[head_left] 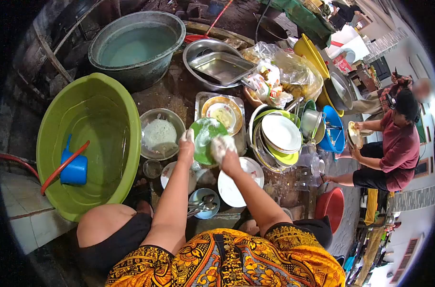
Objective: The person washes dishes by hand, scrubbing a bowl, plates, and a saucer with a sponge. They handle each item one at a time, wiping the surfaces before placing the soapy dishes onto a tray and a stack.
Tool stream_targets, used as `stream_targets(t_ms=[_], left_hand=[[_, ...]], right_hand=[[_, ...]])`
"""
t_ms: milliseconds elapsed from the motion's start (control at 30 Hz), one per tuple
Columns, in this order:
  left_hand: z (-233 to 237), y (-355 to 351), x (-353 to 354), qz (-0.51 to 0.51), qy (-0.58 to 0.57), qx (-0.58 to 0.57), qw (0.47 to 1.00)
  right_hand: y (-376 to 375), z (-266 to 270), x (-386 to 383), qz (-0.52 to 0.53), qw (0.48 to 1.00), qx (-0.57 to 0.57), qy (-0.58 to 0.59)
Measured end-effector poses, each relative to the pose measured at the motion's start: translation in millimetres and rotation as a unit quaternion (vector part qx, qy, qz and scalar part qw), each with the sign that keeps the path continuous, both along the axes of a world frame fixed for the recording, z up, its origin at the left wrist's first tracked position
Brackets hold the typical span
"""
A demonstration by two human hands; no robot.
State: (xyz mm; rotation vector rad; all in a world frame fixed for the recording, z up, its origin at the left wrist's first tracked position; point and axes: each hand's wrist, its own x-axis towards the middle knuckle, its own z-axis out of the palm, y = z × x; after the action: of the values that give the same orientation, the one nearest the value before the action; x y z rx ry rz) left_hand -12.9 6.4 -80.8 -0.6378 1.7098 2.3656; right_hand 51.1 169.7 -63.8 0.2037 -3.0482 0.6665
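My left hand grips the left edge of a green plate streaked with white suds. Against the plate's right side, my right hand is closed round a white foamy wad; the foam hides its exact kind. A metal basin of suds stands just left of the plate. Behind it, a metal tray bears food-smeared plates. White plates lie below my hands, near a light-blue bowl of spoons.
At left stands a big green tub of water with a blue dipper; behind it is a grey tub. Stacked plates, a plastic bag, glasses and a red basin are at right. Another person holds a bowl.
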Motion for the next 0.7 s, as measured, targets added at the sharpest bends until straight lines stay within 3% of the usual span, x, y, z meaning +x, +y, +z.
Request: stream_targets(t_ms=[67, 133, 233, 300, 367, 433, 467, 500, 533, 567, 600, 633, 700], left_hand=[[12, 9, 4, -0.049, -0.011, 0.044, 0.998], [-3, 27, 9, -0.052, -0.052, 0.052, 0.996], [-3, 31, 16, -0.038, -0.013, 0.031, 0.999], [7, 19, 18, -0.026, -0.046, 0.277, 0.960], [-17, 13, 11, -0.001, -0.094, 0.211, 0.973], [-53, 9, 2, -0.009, -0.040, 0.181, 0.983], [-66, 11, 1, -0.025, -0.062, 0.143, 0.987], [-60, 13, 6, -0.029, -0.065, 0.143, 0.987], [-46, 17, 10, -0.070, -0.103, 0.131, 0.984], [-34, 22, 13, -0.110, -0.138, 0.119, 0.977], [-33, 26, 10, -0.176, -0.206, 0.019, 0.962], [18, 31, 25, -0.130, -0.126, 0.146, 0.973], [18, 25, 33, -0.135, -0.095, 0.202, 0.965]], right_hand=[[2, 12, -18, -0.048, 0.996, -0.019, 0.069], [-8, 7, -35, -0.068, 0.993, 0.095, -0.023], [-48, 33, -15, 0.001, 0.997, 0.026, -0.067], [-46, 21, 0, 0.122, 0.989, -0.009, 0.077], [-25, 22, 9, 0.170, 0.979, -0.003, 0.108], [-3, 29, 6, 0.126, 0.990, 0.013, 0.070], [4, 31, 0, 0.043, 0.998, 0.041, 0.019], [9, 34, -8, -0.043, 0.996, 0.070, -0.031], [7, 32, -19, -0.072, 0.993, 0.083, 0.048], [1, 29, -22, -0.078, 0.992, 0.084, 0.049], [-9, 28, -26, -0.078, 0.992, 0.089, -0.038], [-19, 27, -29, -0.074, 0.985, 0.093, -0.125], [-35, 14, -13, 0.033, 0.996, 0.052, -0.058]])
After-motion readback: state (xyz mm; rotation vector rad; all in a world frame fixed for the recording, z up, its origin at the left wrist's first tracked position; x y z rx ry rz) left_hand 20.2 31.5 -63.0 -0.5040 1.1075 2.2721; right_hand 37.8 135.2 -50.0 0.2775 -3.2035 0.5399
